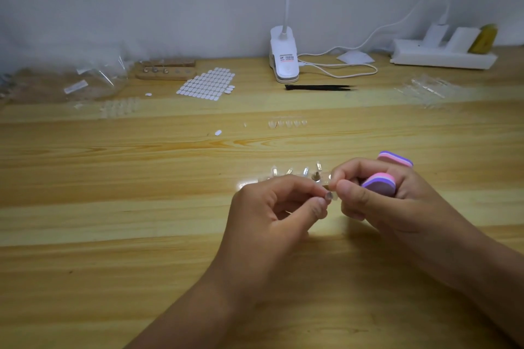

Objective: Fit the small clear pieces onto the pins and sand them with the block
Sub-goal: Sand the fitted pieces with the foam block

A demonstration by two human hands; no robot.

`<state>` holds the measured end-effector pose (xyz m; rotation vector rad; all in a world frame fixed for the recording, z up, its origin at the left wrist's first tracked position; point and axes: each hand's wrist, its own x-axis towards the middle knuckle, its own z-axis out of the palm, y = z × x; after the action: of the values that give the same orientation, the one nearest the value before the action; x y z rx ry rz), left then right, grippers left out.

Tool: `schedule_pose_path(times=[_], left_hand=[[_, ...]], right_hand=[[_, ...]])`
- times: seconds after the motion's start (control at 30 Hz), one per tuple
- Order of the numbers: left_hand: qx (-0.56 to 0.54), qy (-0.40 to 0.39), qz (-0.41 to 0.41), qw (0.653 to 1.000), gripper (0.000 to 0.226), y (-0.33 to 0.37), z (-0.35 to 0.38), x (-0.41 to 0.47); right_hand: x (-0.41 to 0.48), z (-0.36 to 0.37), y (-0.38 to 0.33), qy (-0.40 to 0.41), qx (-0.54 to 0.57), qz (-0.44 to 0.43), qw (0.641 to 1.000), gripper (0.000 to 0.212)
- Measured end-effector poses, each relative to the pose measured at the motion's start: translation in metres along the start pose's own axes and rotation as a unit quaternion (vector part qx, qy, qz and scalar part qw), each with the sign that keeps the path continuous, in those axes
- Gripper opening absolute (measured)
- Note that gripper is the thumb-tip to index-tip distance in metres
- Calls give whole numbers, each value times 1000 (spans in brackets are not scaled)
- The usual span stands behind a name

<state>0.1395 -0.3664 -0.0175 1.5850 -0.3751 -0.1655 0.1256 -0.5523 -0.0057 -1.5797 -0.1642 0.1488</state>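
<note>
We are working low over the wooden table (113,178), with both hands meeting just in front of us. Our left hand (283,207) is pinching a small pin (328,195) between thumb and forefinger, with the other fingers curling loosely underneath. Our right hand (377,201) is doing two things. Its thumb and forefinger are pinching a small clear piece (335,195) right against the head of the pin, though the piece is faint and hard to make out. Its remaining fingers are gripping the pink and purple block (380,183), whose two ends are sticking out on either side of them.

Just behind our fingers, a row of more pins (295,171) is standing up from the table, each one glinting at the top. We cannot tell what is holding them upright.

Farther back, a short line of loose clear pieces (287,123) is lying on the wood, with a single white oval sticker (217,132) to its left. Beyond that, a sheet of the same stickers (207,83) is lying beside a wooden holder (166,69). Black tweezers (320,87) are lying in front of a white clip lamp (284,56), and a power strip (442,54) is sitting by the wall on the right.
</note>
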Motion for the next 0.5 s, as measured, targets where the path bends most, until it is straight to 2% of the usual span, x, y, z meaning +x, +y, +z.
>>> schedule_pose_path(times=[0.5], left_hand=[[8, 1, 23, 1000, 10, 0, 1, -2]], right_hand=[[-1, 7, 2, 9, 37, -10, 999, 16]])
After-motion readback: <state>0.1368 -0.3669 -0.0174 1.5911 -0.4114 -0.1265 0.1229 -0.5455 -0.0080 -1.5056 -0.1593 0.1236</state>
